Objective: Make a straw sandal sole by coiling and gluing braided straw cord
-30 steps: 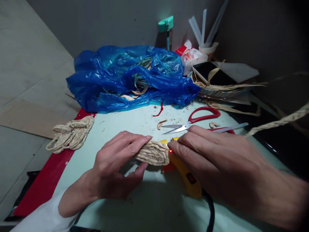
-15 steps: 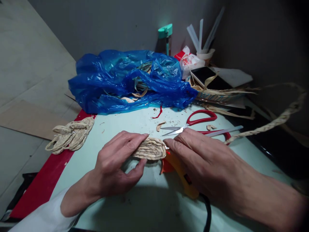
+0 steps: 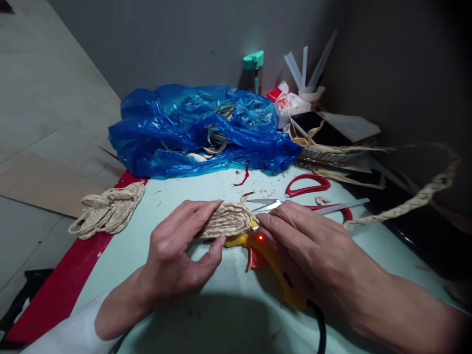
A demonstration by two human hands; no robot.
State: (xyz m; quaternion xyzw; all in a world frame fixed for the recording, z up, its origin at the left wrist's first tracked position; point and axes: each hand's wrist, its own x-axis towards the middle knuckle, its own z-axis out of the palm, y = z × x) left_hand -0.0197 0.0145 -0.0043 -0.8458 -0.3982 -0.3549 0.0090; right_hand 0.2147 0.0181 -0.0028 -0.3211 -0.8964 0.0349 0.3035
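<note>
While the left hand (image 3: 184, 246) pinches a coiled braid (image 3: 228, 220) between thumb and fingers near the centre of the frame, the right hand (image 3: 317, 248) has its fingers pressed together on the braided cord (image 3: 401, 210) at the coil's right end; its thumb is hidden. From beneath that hand the cord loops toward the right edge. Below the coil sits a yellow glue gun (image 3: 275, 265), its red light glowing; whether the right hand grips it, I cannot tell. Red-handled scissors (image 3: 283, 198) lie open just beyond. A braided bundle (image 3: 112, 209) rests at left, and a blue plastic bag (image 3: 165, 123) fills upper centre.
</note>
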